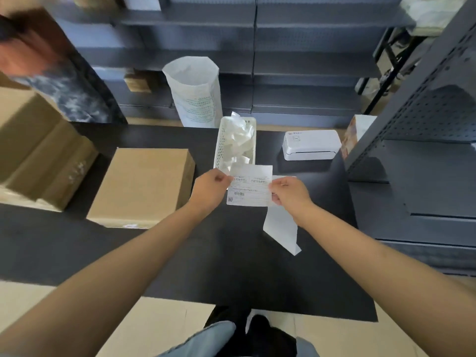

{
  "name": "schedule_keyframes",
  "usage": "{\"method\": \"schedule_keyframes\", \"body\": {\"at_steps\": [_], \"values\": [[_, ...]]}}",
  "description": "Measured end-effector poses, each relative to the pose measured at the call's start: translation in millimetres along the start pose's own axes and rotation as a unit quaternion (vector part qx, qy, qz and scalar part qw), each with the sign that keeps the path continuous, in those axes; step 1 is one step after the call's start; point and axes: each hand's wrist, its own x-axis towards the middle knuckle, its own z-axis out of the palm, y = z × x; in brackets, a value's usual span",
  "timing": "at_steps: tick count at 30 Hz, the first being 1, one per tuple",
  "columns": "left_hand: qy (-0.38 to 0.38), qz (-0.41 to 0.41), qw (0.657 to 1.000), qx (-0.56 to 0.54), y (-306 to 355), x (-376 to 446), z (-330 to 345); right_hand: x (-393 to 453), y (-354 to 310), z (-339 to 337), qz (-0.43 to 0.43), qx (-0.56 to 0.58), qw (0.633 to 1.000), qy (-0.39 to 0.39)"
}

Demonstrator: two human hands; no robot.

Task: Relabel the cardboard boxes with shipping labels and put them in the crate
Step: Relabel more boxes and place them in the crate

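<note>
- Pinching the left edge of a shipping label with the left hand, above the black table.
- Gripping its right edge and a backing strip with the right hand.
- Lying left: cardboard box; behind: white basket.

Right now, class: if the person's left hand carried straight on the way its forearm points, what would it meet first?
The left hand, pinching the shipping label, points up and away toward the white perforated basket holding crumpled backing paper. It would probably meet the basket's near end first, though depth from this head view is uncertain.
</note>
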Motion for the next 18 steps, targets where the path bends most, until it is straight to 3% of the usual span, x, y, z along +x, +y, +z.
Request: {"method": "schedule_keyframes", "body": {"at_steps": [11,18], "values": [[0.038,-0.086,0.996,-0.008,-89,19,-96,2,-52,121,0.02,-0.049,0.995,-0.085],[0.029,-0.076,0.996,0.041,-157,68,-179,13,-84,231,0.035,-0.076,0.992,-0.092]]}}
